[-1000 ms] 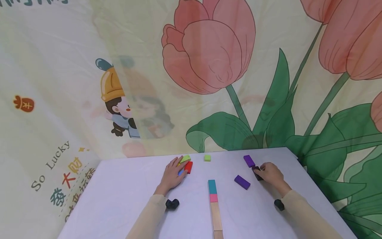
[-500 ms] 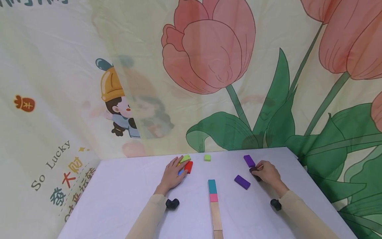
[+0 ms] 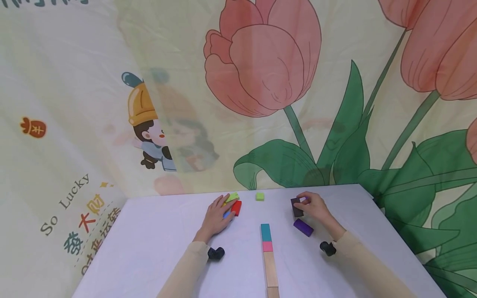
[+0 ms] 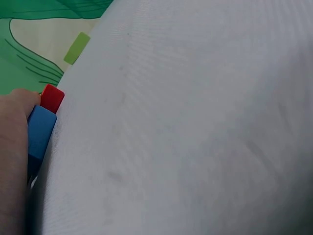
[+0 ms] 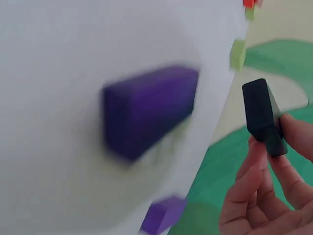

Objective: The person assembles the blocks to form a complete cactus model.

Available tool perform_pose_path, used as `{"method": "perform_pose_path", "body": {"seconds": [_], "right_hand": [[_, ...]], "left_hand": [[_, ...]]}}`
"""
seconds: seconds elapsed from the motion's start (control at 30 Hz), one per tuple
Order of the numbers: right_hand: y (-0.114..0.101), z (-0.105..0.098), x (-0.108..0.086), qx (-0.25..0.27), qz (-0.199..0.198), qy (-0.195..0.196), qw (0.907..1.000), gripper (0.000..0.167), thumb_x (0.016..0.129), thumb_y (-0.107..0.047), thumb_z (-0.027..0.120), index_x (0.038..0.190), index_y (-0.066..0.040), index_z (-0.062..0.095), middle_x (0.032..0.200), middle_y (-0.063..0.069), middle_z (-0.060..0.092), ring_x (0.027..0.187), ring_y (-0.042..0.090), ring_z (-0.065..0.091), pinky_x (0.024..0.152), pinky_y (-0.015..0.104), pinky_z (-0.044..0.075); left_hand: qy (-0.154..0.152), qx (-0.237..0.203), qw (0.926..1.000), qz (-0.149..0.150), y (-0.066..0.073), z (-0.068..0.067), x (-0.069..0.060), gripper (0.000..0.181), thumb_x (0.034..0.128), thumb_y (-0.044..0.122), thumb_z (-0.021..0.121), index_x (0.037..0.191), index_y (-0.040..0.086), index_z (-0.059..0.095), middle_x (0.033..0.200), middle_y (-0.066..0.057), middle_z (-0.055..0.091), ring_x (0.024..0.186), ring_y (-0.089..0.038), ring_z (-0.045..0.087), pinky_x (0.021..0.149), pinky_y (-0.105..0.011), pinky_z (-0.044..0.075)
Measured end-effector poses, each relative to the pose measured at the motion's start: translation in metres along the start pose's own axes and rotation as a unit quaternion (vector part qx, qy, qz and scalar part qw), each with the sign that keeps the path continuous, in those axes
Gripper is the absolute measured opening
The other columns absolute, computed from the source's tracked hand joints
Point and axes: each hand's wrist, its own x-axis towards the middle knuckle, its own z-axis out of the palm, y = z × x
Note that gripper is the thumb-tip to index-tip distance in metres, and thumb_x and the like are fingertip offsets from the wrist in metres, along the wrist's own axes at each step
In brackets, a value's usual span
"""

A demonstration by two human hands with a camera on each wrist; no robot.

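Left hand (image 3: 215, 213): fingers spread and fairly straight, laid over a cluster of small coloured blocks, not visibly gripping any. Showing there: lime-green rectangular block (image 3: 233, 196), red rectangular block (image 3: 237, 208), blue rectangular block (image 4: 42, 132). No change on this side over the last second.

Middle: single small lime-green block (image 3: 260, 196) near the far edge of the white-covered table (image 3: 149, 248); closer in, a teal block (image 3: 266, 232), pink block (image 3: 267, 246) and long plain wooden block (image 3: 270, 269) lie end to end.

Right hand (image 3: 314, 205): thumb and fingers pinched on a black rectangular block (image 3: 297, 212). Change: block went leftward with the hand, so it's picked up, apparently mid-carry; placing not done. Nearer purple rectangular block (image 3: 303, 227) sits just below it in head view; farther purple block (image 5: 163, 215) mostly hidden by fingers there.
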Motion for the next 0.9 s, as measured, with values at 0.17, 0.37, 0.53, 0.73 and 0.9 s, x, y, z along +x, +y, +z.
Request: {"method": "perform_pose_path", "body": {"seconds": [0.17,0.37,0.53,0.73,0.9], "right_hand": [[-0.018,0.029,0.006,0.026,-0.002,-0.021,0.9994,0.03,0.087,-0.009,0.074,0.114,0.002,0.066,0.09,0.014,0.067,0.075,0.021,0.062,0.059,0.029,0.049],[-0.035,0.062,0.008,0.065,-0.004,-0.031,0.9974,0.027,0.087,-0.005,0.073,0.112,0.003,0.067,0.089,0.014,0.067,0.073,0.021,0.065,0.06,0.03,0.05],[-0.035,0.081,0.011,0.077,0.003,-0.026,0.9967,0.024,0.086,-0.002,0.073,0.109,0.003,0.068,0.084,0.013,0.067,0.071,0.019,0.064,0.06,0.028,0.05],[-0.028,0.093,0.014,0.095,0.029,-0.042,0.9941,0.022,0.086,-0.001,0.073,0.107,0.004,0.068,0.082,0.011,0.067,0.069,0.016,0.057,0.059,0.026,0.047],[-0.027,0.096,0.015,0.1,0.044,-0.049,0.9928,0.023,0.086,-0.003,0.073,0.108,0.004,0.068,0.088,0.012,0.066,0.072,0.018,0.058,0.062,0.026,0.049]], "left_hand": [[-0.003,0.002,1.0,-0.001,-0.001,-0.001,0.0,0.05,0.0977,0.039,0.052,0.144,0.021,0.053,0.157,-0.009,0.035,0.145,-0.034,0.024,0.112,-0.059,0.026],[-0.001,0.0,1.0,0.002,-0.001,-0.001,0.001,0.05,0.0974,0.04,0.052,0.144,0.021,0.053,0.156,-0.01,0.036,0.144,-0.035,0.025,0.111,-0.059,0.027],[0.003,0.001,1.0,0.007,-0.002,0.001,0.002,0.05,0.0976,0.04,0.051,0.144,0.021,0.053,0.156,-0.01,0.037,0.144,-0.035,0.026,0.11,-0.059,0.028],[0.004,-0.002,1.0,0.008,-0.002,0.001,0.001,0.05,0.0975,0.039,0.051,0.144,0.021,0.053,0.156,-0.01,0.037,0.144,-0.036,0.026,0.111,-0.06,0.027],[0.002,-0.001,1.0,0.009,-0.002,0.001,0.001,0.05,0.0976,0.039,0.05,0.144,0.021,0.053,0.156,-0.01,0.036,0.144,-0.036,0.026,0.111,-0.059,0.026]]}}
